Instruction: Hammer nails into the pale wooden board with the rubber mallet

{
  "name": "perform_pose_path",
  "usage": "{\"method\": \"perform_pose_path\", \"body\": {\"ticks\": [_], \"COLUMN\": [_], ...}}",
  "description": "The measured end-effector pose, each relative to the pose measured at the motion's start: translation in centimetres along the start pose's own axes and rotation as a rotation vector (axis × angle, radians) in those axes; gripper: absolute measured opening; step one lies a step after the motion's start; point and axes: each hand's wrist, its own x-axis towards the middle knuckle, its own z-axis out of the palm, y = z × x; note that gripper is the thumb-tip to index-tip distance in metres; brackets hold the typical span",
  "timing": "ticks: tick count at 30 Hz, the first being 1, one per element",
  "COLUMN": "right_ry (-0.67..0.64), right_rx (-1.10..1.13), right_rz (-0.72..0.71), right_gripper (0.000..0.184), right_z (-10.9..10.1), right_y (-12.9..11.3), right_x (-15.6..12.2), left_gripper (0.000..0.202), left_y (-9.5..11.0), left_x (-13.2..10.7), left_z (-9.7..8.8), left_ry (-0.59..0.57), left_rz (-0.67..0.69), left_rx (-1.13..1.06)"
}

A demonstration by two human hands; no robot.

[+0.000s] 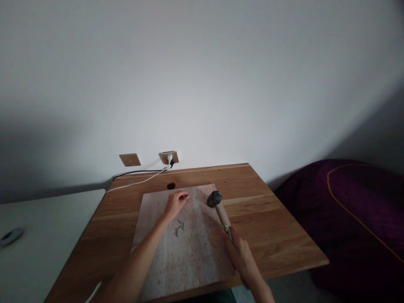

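Note:
My right hand (240, 252) is wrapped round the handle of a mallet (222, 215). The mallet has a thick black head and a pale wooden handle, and its head is over the right side of a worn, whitish board (192, 261). Near the board's far edge, my left hand (176, 205) is closed in a pinch. Whatever lies between those fingertips is too small to make out. Several small, thin metal pieces that look like nails (179, 228) lie loose on the board, just right of my left forearm.
Under the board is a wooden table (271, 227) with a cable hole (171, 186) near its back. White and black cables run to a wall socket (169, 157). A white surface (47, 235) adjoins at left. On the right sits a purple beanbag-like seat (344, 210).

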Motion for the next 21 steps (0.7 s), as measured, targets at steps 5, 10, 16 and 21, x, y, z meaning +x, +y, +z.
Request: {"method": "perform_pose_path", "body": {"ticks": [5,10,16,21], "right_ry": [-0.01,-0.001,0.021,0.014], "right_rx": [-0.008,-0.022,-0.017,-0.035], "right_rz": [0.018,0.015,0.017,0.002], "right_gripper": [0.056,0.061,0.056,0.052], "right_z": [0.0,-0.1,0.3,0.4], "right_y": [0.1,0.3,0.8,1.0], "right_x": [0.0,0.0,0.1,0.2], "left_gripper": [0.013,0.015,0.005,0.011], "left_y": [0.3,1.1,1.2,1.4], "left_x": [-0.6,-0.9,-0.5,-0.3], "left_z": [0.0,0.2,0.0,-0.2], "left_ry": [-0.041,-0.027,-0.038,-0.056], "left_rz": [0.038,0.109,0.025,-0.036], "left_rx": [0.058,0.154,0.017,-0.004]}}
